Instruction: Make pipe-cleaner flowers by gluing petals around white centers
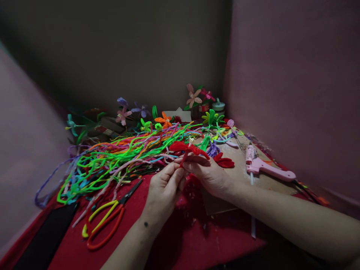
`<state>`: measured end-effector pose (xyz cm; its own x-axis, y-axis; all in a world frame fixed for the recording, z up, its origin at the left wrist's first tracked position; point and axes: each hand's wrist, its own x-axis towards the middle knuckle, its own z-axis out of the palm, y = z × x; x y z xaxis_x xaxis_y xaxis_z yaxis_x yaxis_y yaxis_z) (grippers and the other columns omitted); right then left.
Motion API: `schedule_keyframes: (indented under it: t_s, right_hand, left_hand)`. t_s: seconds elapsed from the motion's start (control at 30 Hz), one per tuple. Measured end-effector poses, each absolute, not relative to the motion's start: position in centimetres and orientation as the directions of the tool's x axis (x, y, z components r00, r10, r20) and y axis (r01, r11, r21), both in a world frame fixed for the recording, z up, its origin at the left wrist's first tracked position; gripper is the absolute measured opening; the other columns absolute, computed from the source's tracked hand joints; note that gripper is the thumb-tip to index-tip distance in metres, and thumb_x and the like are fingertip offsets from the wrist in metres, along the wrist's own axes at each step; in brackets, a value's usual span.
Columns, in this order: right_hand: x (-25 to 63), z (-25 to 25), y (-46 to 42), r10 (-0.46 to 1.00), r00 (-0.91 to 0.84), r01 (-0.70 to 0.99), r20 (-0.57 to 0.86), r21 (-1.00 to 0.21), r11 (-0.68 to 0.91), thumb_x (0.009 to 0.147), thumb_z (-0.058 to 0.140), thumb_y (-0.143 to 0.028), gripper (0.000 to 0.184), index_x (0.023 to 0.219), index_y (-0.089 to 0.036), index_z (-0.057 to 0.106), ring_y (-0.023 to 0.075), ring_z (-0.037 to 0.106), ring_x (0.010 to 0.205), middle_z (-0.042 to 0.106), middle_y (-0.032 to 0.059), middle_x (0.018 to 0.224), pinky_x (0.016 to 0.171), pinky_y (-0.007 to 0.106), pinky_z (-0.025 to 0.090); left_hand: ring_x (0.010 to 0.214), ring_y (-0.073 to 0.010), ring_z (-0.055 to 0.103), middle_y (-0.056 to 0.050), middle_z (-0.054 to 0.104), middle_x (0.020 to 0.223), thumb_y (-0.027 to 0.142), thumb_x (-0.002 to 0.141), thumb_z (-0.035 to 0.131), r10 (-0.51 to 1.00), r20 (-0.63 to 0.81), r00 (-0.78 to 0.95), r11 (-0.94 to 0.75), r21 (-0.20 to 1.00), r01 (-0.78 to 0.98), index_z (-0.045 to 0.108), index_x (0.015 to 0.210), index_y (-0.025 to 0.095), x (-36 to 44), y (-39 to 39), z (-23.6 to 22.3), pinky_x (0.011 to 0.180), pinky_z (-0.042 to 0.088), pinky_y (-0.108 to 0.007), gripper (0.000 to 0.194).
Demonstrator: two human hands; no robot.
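Between my hands is a red pipe-cleaner flower (189,147), its petals spread and a pale centre showing on top. My left hand (167,182) pinches the flower from below, around its stem. My right hand (209,174) has its fingers closed under the petals, close against the left fingertips. Just beyond my right hand, more red petals (224,161) lie on the brown board. Scissors with one yellow and one red handle (105,221) rest on the red cloth, left of my left hand.
Many coloured pipe cleaners (120,153) sprawl across the back left. A pink glue gun (267,168) lies on the board (236,176) at right, a clear glue stick in it. Finished flowers (194,97) stand behind, near a lidded jar (218,106). A black strip (46,236) lies front left.
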<state>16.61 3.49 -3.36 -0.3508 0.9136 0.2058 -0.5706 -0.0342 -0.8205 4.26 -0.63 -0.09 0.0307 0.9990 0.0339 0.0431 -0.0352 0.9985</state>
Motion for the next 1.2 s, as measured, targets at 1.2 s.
schedule_keyframes:
  t_s: [1.2]
  right_hand:
    - [17.1, -2.6, 3.6, 0.849, -0.502, -0.553, 0.165, -0.816, -0.168, 0.069, 0.073, -0.030, 0.018, 0.085, -0.021, 0.072, 0.0085, 0.050, 0.062, 0.064, -0.0020, 0.069, 0.057, 0.021, 0.035]
  left_hand:
    - [0.029, -0.0004, 0.013, 0.010, 0.031, 0.040, 0.031, 0.083, 0.056, 0.864, -0.133, 0.485, 0.373, 0.816, -0.441, 0.059, 0.071, 0.014, 2.6, 0.2, -0.7, 0.028, 0.022, -0.012, 0.021]
